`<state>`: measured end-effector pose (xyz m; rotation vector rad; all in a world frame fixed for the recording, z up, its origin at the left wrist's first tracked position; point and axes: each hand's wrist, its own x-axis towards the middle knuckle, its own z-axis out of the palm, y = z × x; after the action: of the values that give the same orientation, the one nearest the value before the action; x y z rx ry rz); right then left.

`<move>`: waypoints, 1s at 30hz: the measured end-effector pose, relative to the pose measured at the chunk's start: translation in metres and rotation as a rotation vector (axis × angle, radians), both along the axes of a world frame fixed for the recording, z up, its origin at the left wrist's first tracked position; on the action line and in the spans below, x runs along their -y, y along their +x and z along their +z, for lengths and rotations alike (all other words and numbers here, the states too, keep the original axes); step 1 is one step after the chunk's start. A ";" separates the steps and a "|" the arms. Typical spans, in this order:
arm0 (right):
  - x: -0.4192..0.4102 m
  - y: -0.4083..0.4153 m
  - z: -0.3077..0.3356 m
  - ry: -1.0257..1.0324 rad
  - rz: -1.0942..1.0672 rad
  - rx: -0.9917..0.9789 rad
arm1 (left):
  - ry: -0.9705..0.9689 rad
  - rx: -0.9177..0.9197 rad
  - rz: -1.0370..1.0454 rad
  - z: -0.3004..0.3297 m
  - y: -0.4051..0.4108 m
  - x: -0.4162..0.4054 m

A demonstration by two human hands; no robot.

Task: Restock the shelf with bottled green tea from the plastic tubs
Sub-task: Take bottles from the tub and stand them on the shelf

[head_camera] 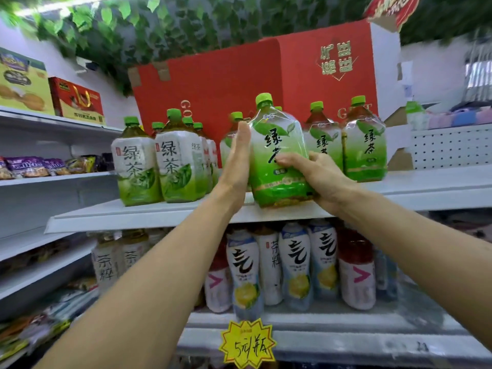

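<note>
Much on the shelves hides behind other stock.
The bottle behind the left hand (237, 158) shows only its cap; lower bottles (117, 259) blur, and the snack packets (24, 334) are cut off at the edge.

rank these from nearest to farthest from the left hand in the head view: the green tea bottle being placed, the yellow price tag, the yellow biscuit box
1. The green tea bottle: touching the left hand, which lies flat against its left side on the top shelf.
2. The yellow price tag: well below, on the lower shelf edge.
3. The yellow biscuit box: far left, up on the side shelf.
</note>
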<state>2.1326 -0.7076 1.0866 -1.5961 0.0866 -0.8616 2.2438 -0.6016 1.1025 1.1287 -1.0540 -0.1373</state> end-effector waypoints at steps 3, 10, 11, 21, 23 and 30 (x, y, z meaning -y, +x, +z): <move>-0.019 0.015 0.003 -0.002 -0.094 0.069 | -0.054 0.052 0.108 0.001 0.020 -0.025; -0.038 0.046 0.003 -0.050 -0.117 0.035 | 0.036 0.099 0.173 -0.024 0.072 -0.044; -0.040 0.050 0.004 -0.063 -0.097 0.004 | 0.040 0.111 0.158 -0.026 0.074 -0.044; -0.052 0.075 0.008 -0.271 -0.233 -0.152 | 0.049 0.091 0.111 -0.035 0.085 -0.041; -0.055 0.079 0.008 -0.258 -0.263 -0.177 | 0.053 0.079 0.103 -0.035 0.092 -0.038; -0.053 0.083 0.008 -0.275 -0.295 -0.231 | 0.083 0.056 0.067 -0.030 0.094 -0.038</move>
<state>2.2158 -0.6547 1.0946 -1.9704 0.3899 -0.9408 2.3381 -0.5636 1.0727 1.2478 -1.0670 -0.0977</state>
